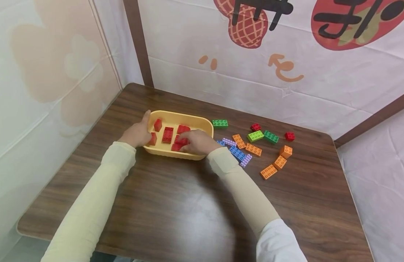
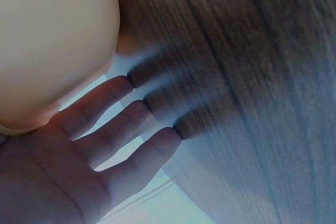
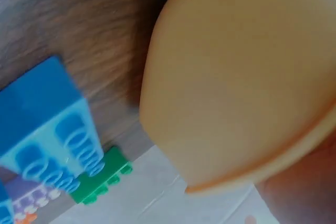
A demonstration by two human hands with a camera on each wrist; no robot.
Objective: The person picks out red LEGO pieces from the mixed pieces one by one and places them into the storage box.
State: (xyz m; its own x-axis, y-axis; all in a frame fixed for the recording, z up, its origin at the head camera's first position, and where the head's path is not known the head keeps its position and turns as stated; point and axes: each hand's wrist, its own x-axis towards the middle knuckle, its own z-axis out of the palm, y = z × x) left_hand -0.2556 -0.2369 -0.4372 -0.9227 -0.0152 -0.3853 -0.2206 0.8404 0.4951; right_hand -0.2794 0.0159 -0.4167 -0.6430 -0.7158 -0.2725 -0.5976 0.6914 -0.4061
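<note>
A yellow plastic tray (image 1: 159, 151) stands on the table with several red toy bricks inside. My left hand (image 1: 137, 134) rests against its left end, one digit along the rim. In the left wrist view, straight, spread fingers (image 2: 142, 156) reach down to the tabletop beside the tray's outer wall. Over the right end of the tray, my right hand (image 1: 200, 141) reaches in and pinches a red brick (image 1: 181, 140), partly covered by the fingers. Another red brick (image 1: 167, 134) lies studs-up mid-tray. The tray's wall (image 3: 226, 87) hides the right fingers in the right wrist view.
Right of the tray lie blue bricks (image 1: 237, 153), purple bricks (image 1: 246, 160) and orange bricks (image 1: 269, 172). Behind them are green bricks (image 1: 271, 137), a lime brick (image 1: 255, 136) and loose red bricks (image 1: 289, 136). Fabric walls border the dark wooden table (image 1: 149, 203).
</note>
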